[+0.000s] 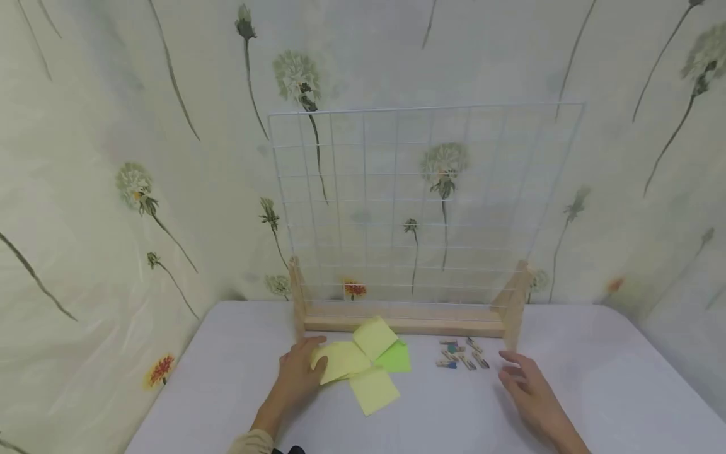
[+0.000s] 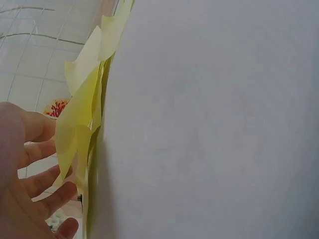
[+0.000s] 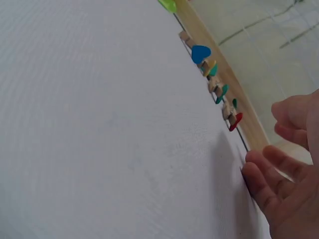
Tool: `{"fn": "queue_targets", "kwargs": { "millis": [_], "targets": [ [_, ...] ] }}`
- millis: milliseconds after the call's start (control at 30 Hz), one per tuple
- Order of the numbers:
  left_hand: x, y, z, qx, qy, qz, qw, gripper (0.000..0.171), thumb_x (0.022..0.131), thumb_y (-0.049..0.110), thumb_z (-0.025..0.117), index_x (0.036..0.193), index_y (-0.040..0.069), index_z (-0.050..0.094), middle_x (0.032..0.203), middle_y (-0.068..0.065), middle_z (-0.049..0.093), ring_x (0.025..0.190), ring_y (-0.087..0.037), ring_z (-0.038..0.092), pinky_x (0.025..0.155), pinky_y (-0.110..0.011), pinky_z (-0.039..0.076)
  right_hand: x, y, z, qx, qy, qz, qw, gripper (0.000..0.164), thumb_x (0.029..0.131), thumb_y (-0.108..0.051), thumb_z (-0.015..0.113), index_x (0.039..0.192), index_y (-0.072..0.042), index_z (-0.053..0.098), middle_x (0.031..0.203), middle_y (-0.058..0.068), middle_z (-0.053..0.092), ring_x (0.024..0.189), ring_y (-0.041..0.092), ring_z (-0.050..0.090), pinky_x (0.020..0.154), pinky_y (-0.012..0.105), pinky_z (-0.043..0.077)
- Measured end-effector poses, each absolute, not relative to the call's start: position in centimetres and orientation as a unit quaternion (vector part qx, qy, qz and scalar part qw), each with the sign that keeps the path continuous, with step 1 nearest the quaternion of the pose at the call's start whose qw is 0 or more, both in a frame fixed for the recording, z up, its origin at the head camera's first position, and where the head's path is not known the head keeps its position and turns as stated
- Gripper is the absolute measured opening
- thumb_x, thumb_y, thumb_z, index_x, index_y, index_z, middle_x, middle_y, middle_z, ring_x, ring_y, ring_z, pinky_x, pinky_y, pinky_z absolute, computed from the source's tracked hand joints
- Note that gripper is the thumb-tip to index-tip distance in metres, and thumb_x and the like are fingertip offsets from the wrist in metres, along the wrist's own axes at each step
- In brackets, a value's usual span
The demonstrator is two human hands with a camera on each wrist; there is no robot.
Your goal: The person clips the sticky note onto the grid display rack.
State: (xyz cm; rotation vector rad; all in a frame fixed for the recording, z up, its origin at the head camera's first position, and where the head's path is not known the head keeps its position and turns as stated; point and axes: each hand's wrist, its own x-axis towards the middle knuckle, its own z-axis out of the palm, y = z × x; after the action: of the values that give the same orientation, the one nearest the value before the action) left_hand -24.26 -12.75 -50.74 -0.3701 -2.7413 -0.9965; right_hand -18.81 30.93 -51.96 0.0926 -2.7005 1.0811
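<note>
On the white table lie several yellow sticky notes [image 1: 343, 360], partly overlapping, with a bright green one [image 1: 399, 358] under their right side. My left hand [image 1: 296, 373] is at the left edge of the notes, its fingers loosely spread. In the left wrist view, the curling yellow paper [image 2: 77, 119] is right against the fingertips; I cannot tell how firmly they touch. A small group of mini wooden clothespins [image 1: 466, 360] lies right of the notes, some with coloured hearts, such as a blue heart [image 3: 200, 54]. Just right of them, my right hand [image 1: 530, 391] holds nothing, fingers relaxed.
Behind the notes and clothespins stands a white wire grid panel [image 1: 396, 176] in a wooden base [image 1: 442, 326] with two side supports. A floral-patterned covering [image 1: 215, 189] hangs behind the table [image 1: 442, 416]. A small dark object [image 1: 296, 449] shows at the bottom edge.
</note>
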Motion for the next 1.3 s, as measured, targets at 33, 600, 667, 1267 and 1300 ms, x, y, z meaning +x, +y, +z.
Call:
{"fn": "queue_targets", "kwargs": {
  "millis": [33, 600, 667, 1267, 1300],
  "targets": [
    [-24.3, -12.7, -50.9, -0.124, -0.926, -0.344, 0.097, 0.036, 0.09, 0.017, 0.058, 0.125, 0.011, 0.056, 0.128, -0.011, 0.056, 0.119, -0.037, 0.05, 0.092, -0.06, 0.035, -18.7, 31.1, -52.1, 0.025, -0.919, 0.376, 0.112, 0.041, 0.099, -0.021, 0.049, 0.134, 0.0, 0.042, 0.133, 0.022, 0.045, 0.112, 0.04, 0.054, 0.081, 0.029, 0.054],
    [-24.6, -13.3, -54.3, -0.089, -0.901, -0.406, 0.127, 0.031, 0.087, 0.012, 0.061, 0.118, 0.013, 0.06, 0.122, -0.006, 0.061, 0.119, -0.034, 0.053, 0.098, -0.061, 0.037, -18.6, 31.0, -53.2, -0.068, -0.894, 0.439, 0.058, 0.05, 0.101, -0.034, 0.04, 0.142, -0.006, 0.032, 0.14, 0.02, 0.043, 0.122, 0.035, 0.047, 0.084, 0.023, 0.05],
    [-24.8, -13.4, -54.5, -0.088, -0.9, -0.404, 0.14, 0.03, 0.086, 0.012, 0.062, 0.117, 0.014, 0.061, 0.12, -0.005, 0.061, 0.117, -0.033, 0.054, 0.096, -0.061, 0.038, -19.0, 30.8, -53.0, -0.057, -0.897, 0.432, 0.072, 0.049, 0.101, -0.035, 0.042, 0.141, -0.007, 0.034, 0.138, 0.018, 0.045, 0.12, 0.027, 0.05, 0.088, 0.022, 0.048],
    [-25.3, -13.0, -54.2, -0.136, -0.892, -0.38, 0.205, 0.029, 0.081, 0.008, 0.068, 0.111, 0.007, 0.066, 0.132, -0.024, 0.048, 0.111, -0.038, 0.057, 0.089, -0.061, 0.045, -20.7, 29.9, -53.1, -0.047, -0.899, 0.412, 0.139, 0.05, 0.098, -0.03, 0.049, 0.14, -0.007, 0.033, 0.124, 0.013, 0.055, 0.103, -0.001, 0.05, 0.079, 0.009, 0.041],
    [-25.2, -13.0, -54.3, -0.132, -0.894, -0.378, 0.203, 0.029, 0.082, 0.009, 0.068, 0.111, 0.007, 0.066, 0.132, -0.023, 0.048, 0.112, -0.038, 0.056, 0.089, -0.062, 0.043, -20.5, 29.9, -53.2, -0.055, -0.899, 0.412, 0.134, 0.05, 0.098, -0.031, 0.049, 0.14, -0.007, 0.034, 0.124, 0.013, 0.056, 0.102, -0.003, 0.049, 0.079, 0.01, 0.041]
  ]
}}
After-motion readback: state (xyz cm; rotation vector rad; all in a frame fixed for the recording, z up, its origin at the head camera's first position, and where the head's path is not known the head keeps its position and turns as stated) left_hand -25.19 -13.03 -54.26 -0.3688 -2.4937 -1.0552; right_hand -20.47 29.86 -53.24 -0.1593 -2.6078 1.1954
